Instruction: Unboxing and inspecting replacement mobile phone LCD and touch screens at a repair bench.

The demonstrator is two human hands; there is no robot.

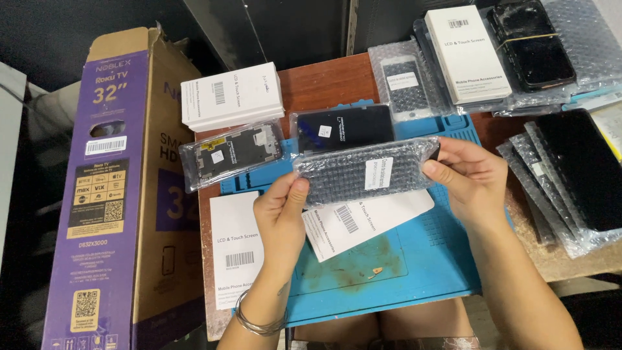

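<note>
A blue work mat [440,259] covers the wooden table. The left hand [282,210] and right hand [470,175] each pinch one end of one bubble-wrapped phone screen [366,172]. Beyond the grip lie two more wrapped screens [233,152]; under it, one white box [363,220].

Tall purple and brown carton [120,194] fills the left side; white flat box [232,96] sits upper centre, another [468,52] upper right, two more [237,246] [363,220] on the blue mat [414,259]; centre frame, both hands grip a bubble-wrapped screen [366,172] with a white label [378,173]; more wrapped dark screens [233,152] [342,128] [407,84] behind it, a stack [570,175] at right.
</note>
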